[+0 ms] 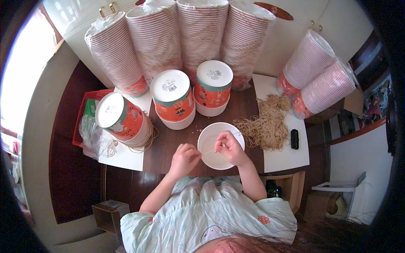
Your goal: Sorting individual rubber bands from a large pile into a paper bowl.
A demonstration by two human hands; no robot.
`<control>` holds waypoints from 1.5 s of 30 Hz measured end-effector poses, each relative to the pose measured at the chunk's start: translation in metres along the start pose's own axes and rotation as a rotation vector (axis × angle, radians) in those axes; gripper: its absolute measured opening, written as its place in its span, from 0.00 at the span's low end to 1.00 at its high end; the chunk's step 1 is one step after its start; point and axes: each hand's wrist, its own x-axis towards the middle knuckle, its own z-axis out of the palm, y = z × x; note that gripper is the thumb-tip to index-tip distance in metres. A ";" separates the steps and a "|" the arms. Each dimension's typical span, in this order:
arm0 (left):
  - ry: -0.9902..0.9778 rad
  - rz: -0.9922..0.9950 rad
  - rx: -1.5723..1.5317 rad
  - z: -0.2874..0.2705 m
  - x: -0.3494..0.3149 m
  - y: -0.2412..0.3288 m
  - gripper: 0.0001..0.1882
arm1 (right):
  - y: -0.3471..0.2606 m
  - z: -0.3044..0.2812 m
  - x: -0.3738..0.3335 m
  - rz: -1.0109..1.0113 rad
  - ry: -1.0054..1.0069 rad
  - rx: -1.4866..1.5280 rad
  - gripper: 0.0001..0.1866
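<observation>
Over a white paper bucket (211,163) at the table's near edge, both my hands are closed in pinches. A thin pale string (208,152) runs between them. My left hand (186,159) is at the bucket's left rim, with its fingertips together on one end. My right hand (230,147) is above the bucket opening, its thumb and index finger pinched on the string. The inside of the bucket looks plain white. Right of it lies a loose heap of tan twine (270,122).
Upside-down orange and green paper buckets (173,105) stand beyond my hands; another bucket stack (126,118) at left has twine around its base. Tall plastic-wrapped bucket stacks (200,29) line the back. A black object (294,139) lies right; a red basket (80,122) sits left.
</observation>
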 end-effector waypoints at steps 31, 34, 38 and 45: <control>0.125 -0.306 -0.426 0.042 -0.040 -0.021 0.02 | -0.001 -0.012 -0.006 -0.148 0.017 0.121 0.08; 0.120 -0.329 -0.451 0.044 -0.039 -0.020 0.01 | -0.006 -0.014 -0.007 -0.142 -0.030 0.096 0.07; 0.072 -0.468 -0.637 0.045 -0.042 -0.026 0.03 | -0.022 -0.012 -0.013 -0.072 -0.150 -0.104 0.06; -0.208 -0.802 -0.896 0.032 -0.013 -0.019 0.11 | -0.043 0.021 -0.009 -0.115 -0.221 -0.435 0.04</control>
